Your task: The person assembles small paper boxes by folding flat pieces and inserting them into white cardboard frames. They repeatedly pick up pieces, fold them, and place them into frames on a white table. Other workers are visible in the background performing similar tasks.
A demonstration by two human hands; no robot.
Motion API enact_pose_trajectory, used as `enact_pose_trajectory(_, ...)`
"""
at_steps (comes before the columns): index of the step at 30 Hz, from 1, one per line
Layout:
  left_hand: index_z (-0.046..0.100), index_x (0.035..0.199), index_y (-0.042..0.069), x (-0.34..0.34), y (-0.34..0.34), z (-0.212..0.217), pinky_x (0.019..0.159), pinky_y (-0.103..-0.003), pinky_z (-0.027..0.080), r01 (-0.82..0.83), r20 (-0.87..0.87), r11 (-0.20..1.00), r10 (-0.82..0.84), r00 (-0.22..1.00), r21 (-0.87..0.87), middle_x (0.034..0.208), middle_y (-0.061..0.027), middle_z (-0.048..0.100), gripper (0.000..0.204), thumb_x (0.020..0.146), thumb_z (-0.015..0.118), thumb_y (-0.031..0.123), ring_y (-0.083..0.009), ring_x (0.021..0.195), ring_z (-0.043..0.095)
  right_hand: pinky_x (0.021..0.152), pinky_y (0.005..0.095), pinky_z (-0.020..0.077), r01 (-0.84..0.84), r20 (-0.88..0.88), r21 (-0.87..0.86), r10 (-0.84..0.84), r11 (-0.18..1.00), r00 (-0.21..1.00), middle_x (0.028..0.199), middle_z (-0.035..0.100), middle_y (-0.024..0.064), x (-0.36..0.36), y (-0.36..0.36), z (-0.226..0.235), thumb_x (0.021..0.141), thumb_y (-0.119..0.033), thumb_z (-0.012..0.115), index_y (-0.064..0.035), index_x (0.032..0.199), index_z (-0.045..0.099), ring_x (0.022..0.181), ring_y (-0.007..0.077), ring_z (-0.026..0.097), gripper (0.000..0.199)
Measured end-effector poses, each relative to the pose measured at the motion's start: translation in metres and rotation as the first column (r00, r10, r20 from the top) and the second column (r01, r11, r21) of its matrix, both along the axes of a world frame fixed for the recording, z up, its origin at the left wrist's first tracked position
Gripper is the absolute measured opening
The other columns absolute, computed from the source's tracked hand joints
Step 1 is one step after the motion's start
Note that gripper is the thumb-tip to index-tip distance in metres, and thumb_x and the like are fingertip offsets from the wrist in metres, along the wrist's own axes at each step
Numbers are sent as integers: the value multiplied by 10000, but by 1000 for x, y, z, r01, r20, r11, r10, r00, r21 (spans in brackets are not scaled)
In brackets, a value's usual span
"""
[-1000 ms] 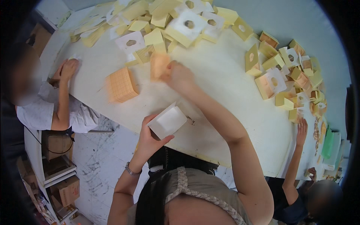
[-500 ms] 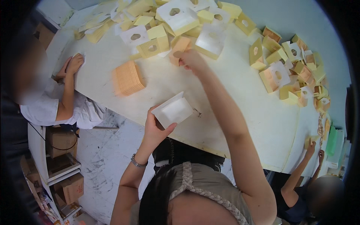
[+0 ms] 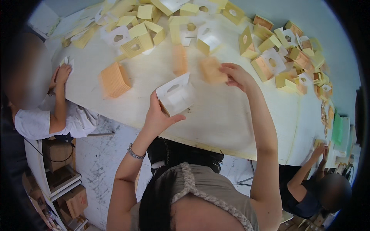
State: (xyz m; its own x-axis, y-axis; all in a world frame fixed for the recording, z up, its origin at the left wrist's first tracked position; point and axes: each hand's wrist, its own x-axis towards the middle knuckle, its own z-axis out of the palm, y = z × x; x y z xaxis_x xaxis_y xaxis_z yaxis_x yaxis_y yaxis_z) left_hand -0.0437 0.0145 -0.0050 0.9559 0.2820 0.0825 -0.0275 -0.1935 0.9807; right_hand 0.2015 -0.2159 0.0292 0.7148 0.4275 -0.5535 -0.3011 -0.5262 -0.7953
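Above a broad white table (image 3: 216, 119), a person's left hand (image 3: 158, 120) grips an open white box (image 3: 178, 99) as the right hand (image 3: 237, 77) grasps an orange piece (image 3: 210, 70) (blurred) to its left, yellow boxes (image 3: 141, 37) heaped beyond both, shelving (image 3: 66, 188) and scuffed floor (image 3: 98, 165) off to the left hand's left.

Free tabletop (image 3: 223, 115) right of white box (image 3: 182, 97), yellow boxes (image 3: 143, 41) blocking beyond

Beyond my white table (image 3: 219, 115) rises a pale blue-green wall (image 3: 318, 25). Down to my left I see white floor (image 3: 98, 161), scuffed with dark marks, and past it a white shelf (image 3: 37, 158) holding brown boxes (image 3: 76, 200). Soft light falls across the table.
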Motion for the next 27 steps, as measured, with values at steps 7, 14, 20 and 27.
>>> enact_pose_trajectory(7,304,1399,8,46,-22,4,995,-383,457,83,-35,957,-76,997,277,1339,-202,442,896,672,821,94,-339,1239,501,921,436,468,137,866,-493,470,859,172,1296,523,213,-72,-38,-39,888,-308,635,-97,1430,425,1136,347,542,618)
enact_pose_trajectory(14,282,1464,52,60,-13,14,987,-389,461,167,-58,909,-156,986,382,1343,-181,472,965,672,831,104,-336,1232,505,996,422,406,-309,895,-371,426,876,131,1273,540,150,-126,-39,64,781,-181,677,-70,1199,646,1163,313,489,433)
enact_pose_trajectory(20,232,1519,88,65,-24,11,1001,-374,447,240,-18,909,-249,968,341,1333,-162,487,1083,643,865,145,-331,1216,510,992,423,408,-428,849,-496,526,756,-55,1185,571,121,-101,19,25,750,-125,657,-56,979,697,1160,317,485,242)
enact_pose_trajectory(27,282,1488,57,65,-17,9,963,-383,470,255,-93,872,-238,967,418,1305,-152,510,1060,618,875,174,-335,1188,523,1016,425,407,-531,819,-523,565,666,-99,1358,507,139,-92,-1,29,747,-116,680,-59,1072,698,1181,311,479,330)
